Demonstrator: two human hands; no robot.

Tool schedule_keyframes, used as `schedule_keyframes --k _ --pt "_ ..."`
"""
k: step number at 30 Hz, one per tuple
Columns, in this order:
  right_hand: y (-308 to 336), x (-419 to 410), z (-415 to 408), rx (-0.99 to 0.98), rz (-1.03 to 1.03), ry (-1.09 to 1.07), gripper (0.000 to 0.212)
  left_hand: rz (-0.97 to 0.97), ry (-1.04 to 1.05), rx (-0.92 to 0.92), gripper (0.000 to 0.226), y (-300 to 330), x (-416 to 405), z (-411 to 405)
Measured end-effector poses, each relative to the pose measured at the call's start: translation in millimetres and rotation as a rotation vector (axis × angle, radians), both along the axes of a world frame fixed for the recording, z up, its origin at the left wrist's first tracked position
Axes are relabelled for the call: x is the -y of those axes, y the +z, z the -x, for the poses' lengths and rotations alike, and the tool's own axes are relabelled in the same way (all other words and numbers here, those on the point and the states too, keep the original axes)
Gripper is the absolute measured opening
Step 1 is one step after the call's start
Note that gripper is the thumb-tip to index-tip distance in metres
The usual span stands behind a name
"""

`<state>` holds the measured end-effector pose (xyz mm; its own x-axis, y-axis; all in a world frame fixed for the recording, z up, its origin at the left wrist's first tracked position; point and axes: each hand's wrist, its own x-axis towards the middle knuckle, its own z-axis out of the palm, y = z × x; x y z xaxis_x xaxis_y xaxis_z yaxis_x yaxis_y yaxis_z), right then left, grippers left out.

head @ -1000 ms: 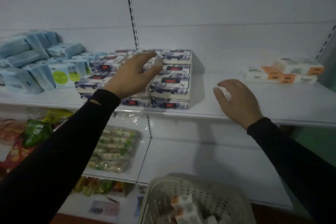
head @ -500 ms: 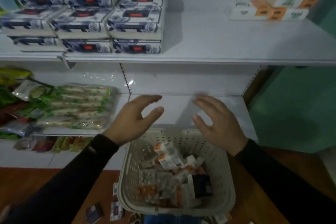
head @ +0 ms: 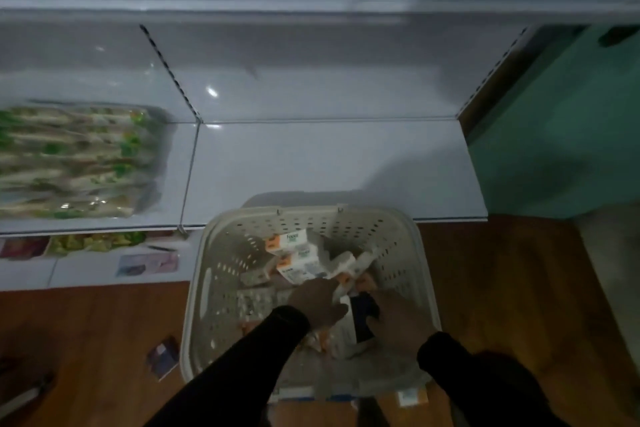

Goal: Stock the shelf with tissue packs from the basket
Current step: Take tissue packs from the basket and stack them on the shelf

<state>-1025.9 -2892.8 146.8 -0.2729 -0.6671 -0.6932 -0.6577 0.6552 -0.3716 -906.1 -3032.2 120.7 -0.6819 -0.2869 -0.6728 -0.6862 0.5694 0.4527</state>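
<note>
Both hands reach into the cream perforated plastic basket (head: 221, 253) among white-and-orange tissue packs (head: 294, 255) — left hand (head: 317, 303) and right hand (head: 398, 326) too blurred to tell their grasp; the white metal shelf (head: 329, 163) stands behind.

One basket (head: 221, 263) – two hands (head: 317, 302) – tissue packs (head: 294, 253) uncountable

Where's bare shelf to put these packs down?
The lower shelf behind the basket is bare, bordered left by the divider seam and green-wrapped packets, right by the shelf end. Crowded: the basket itself, where both hands dig among packs.
</note>
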Motion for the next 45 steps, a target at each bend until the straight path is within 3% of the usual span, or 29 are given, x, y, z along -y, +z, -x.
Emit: schedule_keyframes --k 3,7,14,17,20,23,26,28,31,36,38,42,45 --pt "-18 -4 0 0.006 -0.048 -0.011 0.047 -0.065 0.064 0.030 0.065 -39 -22 17" --pt "-31 -7 -1 -0.046 0.086 0.089 0.042 -0.098 0.195 0.005 0.061 -64 -39 24" --pt "3 5 7 -0.070 0.221 -0.186 0.027 -0.060 0.319 -0.249 0.032 15 8 -12" --pt "36 29 14 0.078 0.166 -0.327 0.023 0.043 0.215 -0.396 0.031 75 38 -28" --pt "84 50 11 0.383 0.333 -0.562 0.028 0.163 0.133 -0.658 0.021 141 57 -45" --pt "135 81 8 0.644 0.445 -0.745 0.025 0.251 0.091 -0.754 0.032 186 73 -60" --pt "180 100 5 0.737 0.638 -0.870 0.028 0.261 0.175 -0.758 0.050 221 81 -73" --pt "203 109 0 0.810 0.693 -0.840 0.018 0.193 0.274 -0.756 0.060 240 81 -81" --pt "236 117 -13 0.853 0.801 -0.705 0.018 0.180 0.383 -0.801 0.063 267 80 -90" --pt "295 113 -17 0.804 0.926 -0.467 0.005 0.238 0.389 -0.847 0.059 333 73 -114" --pt "320 108 -13 0.736 1.000 -0.379 0.013 0.231 0.416 -0.902 0.054 365 73 -129" --pt "360 109 0 0.376 1.296 -0.298 0.013 0.235 0.425 -1.011 0.050 420 76 -150" --pt "375 125 22 0.000 1.417 -0.244 0.012 0.313 0.455 -1.124 0.051 449 87 -142"
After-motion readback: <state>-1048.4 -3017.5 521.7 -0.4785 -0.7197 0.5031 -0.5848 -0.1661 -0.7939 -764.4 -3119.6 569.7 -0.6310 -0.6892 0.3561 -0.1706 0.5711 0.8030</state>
